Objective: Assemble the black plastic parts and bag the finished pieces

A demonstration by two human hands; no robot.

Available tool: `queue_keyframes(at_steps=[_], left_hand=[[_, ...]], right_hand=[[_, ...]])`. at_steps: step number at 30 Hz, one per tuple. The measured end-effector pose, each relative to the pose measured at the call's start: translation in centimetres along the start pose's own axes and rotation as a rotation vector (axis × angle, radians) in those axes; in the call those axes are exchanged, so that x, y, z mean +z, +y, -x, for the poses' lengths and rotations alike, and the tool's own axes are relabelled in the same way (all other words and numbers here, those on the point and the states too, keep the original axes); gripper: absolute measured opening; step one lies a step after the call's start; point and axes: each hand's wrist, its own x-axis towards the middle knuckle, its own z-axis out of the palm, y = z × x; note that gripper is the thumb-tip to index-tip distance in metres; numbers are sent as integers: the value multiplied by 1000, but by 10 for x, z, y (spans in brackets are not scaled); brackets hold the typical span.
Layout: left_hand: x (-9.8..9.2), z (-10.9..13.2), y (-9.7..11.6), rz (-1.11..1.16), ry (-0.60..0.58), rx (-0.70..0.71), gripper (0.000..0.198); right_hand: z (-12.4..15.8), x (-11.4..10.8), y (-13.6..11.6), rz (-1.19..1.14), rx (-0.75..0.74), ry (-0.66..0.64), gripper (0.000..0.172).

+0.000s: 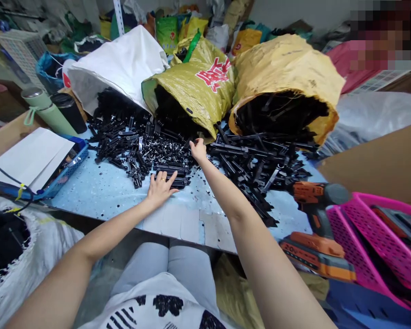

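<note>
My left hand point(160, 186) lies with its fingers spread on a few black bar-shaped parts point(173, 170) near the front of the table. Farther in, my right hand point(198, 150) has its fingers bent together at the lip of the olive-yellow sack point(192, 87); what they pinch, if anything, is too small to make out. Between and behind my hands is a heap of small black parts and screws point(164, 148). Long black strips point(236, 150) lie right of my right hand, in front of the tan sack point(287, 68).
A white sack point(119, 61) stands back left. Left are a blue basket point(73, 162) with white card point(30, 157), a green flask point(46, 109) and a black cup point(68, 112). An orange cordless drill point(315, 246) and pink baskets point(363, 246) occupy the right. A person point(352, 68) is behind.
</note>
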Motion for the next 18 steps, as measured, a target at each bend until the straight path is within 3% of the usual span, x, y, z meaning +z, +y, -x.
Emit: queue_keyframes(at_steps=[3, 6, 9, 12, 15, 18], left_hand=[[-12, -3, -34, 4, 129, -352, 53], [-20, 12, -69, -43, 55, -684, 50], [-22, 29, -81, -33, -125, -707, 49], [-20, 34, -80, 11, -199, -650, 46], [-21, 24, -93, 80, -149, -693, 36], [-23, 6, -129, 1, -11, -809, 35]], right_hand=[[-24, 15, -5, 24, 80, 12, 47], [-42, 23, -8, -22, 120, 13, 49], [-49, 24, -11, -74, 108, 27, 50], [-40, 13, -12, -134, 11, 60, 54], [-11, -7, -9, -260, -212, 89, 60], [35, -29, -4, -366, -319, 44, 61]])
